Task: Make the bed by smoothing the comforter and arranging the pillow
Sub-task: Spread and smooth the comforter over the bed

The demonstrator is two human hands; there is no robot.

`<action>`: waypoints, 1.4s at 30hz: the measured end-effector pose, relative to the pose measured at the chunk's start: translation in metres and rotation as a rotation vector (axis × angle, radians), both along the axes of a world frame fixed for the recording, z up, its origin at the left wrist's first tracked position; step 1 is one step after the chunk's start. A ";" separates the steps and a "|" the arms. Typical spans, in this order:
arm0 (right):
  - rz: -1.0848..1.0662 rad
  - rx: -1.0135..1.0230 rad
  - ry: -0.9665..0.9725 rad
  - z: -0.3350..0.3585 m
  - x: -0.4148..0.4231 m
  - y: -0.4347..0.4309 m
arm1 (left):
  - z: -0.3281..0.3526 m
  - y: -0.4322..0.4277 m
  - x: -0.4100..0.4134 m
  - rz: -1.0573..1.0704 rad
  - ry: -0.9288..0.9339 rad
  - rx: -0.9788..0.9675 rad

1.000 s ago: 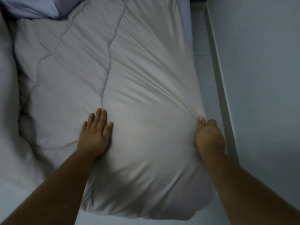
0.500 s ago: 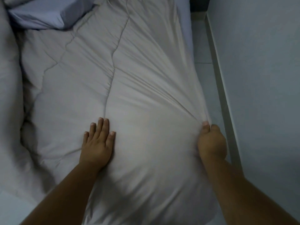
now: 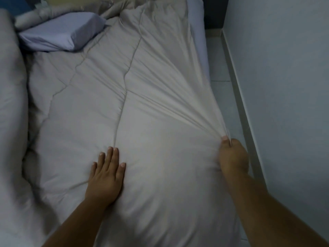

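Note:
A pale beige quilted comforter [image 3: 99, 104] covers the bed from near to far. My left hand [image 3: 106, 175] lies flat on it, fingers straight, pressing near a stitched seam. At the comforter's right edge my right hand [image 3: 233, 157] pinches a bunch of fabric, and tight creases fan out from that grip toward the far left. A lavender pillow [image 3: 60, 32] lies at the far left, on top of the comforter. The far end of the comforter is rumpled beside the pillow.
A bulky pale fold of bedding [image 3: 10, 104] rises along the left. The lavender sheet [image 3: 197, 24] shows along the bed's far right edge. A narrow strip of tiled floor [image 3: 219, 72] separates the bed from the white wall [image 3: 284, 86] and its baseboard.
The view has tilted up, bringing the pillow and the far end of the bed into sight. Both hands keep their places on the comforter, and the creases from my right hand's grip look tighter.

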State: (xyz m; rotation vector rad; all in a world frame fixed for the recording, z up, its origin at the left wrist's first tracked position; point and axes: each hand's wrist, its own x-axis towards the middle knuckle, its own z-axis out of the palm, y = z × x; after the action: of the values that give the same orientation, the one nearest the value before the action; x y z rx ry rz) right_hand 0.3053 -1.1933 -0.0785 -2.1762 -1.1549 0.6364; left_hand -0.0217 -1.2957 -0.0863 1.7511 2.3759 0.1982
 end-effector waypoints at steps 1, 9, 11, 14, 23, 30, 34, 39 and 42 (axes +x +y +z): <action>-0.001 -0.023 0.013 0.000 -0.003 -0.002 | 0.002 -0.001 0.001 0.002 0.004 0.001; 0.094 -0.061 0.028 0.009 0.001 0.017 | 0.003 0.002 0.002 0.018 0.006 0.005; 0.064 -0.070 0.004 0.007 0.005 0.011 | 0.003 0.001 0.002 0.010 0.013 -0.004; -0.013 -0.118 -0.021 0.010 -0.005 0.007 | 0.003 0.001 0.004 0.015 0.020 -0.019; 0.491 -0.024 -0.412 -0.008 -0.045 -0.011 | 0.008 0.002 0.007 0.021 0.020 -0.035; 0.380 0.169 -0.347 0.011 -0.059 -0.021 | 0.010 0.002 0.008 0.034 0.010 -0.047; 0.530 -0.026 -0.429 0.000 -0.066 -0.034 | 0.013 -0.002 0.009 0.014 -0.009 -0.079; 0.167 0.008 -0.375 0.017 -0.050 -0.041 | 0.026 -0.003 -0.002 -0.051 -0.012 -0.161; 0.338 0.112 -0.449 0.040 -0.087 -0.028 | 0.046 0.012 -0.022 -0.136 -0.003 -0.191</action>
State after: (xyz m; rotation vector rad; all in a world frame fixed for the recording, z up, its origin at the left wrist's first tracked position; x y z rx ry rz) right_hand 0.2184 -1.2216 -0.0388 -2.1016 -1.7715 0.2056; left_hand -0.0433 -1.2842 -0.0399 1.8094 2.1815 -0.0442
